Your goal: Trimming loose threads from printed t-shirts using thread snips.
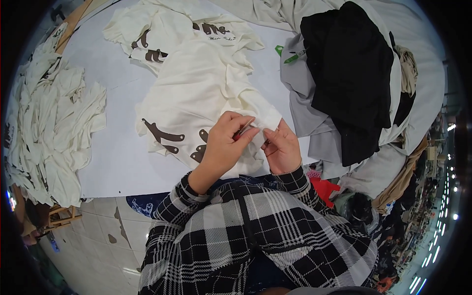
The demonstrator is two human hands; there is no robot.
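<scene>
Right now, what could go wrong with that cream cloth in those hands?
The left hand pinches a reddish item, kind unclear, close to the cream cloth; if sharp, it might snag the fabric. Part of the cloth lies by the white table's near edge and might slip off.

Lettering (211, 27) on the cream cloth (196, 78)
I record bold, dark characters toward the cloth's far end, with thin script (222, 37) just on their near side; on the cream heap (59, 123) left of that cloth, dark print (7, 135) too creased to read.
</scene>
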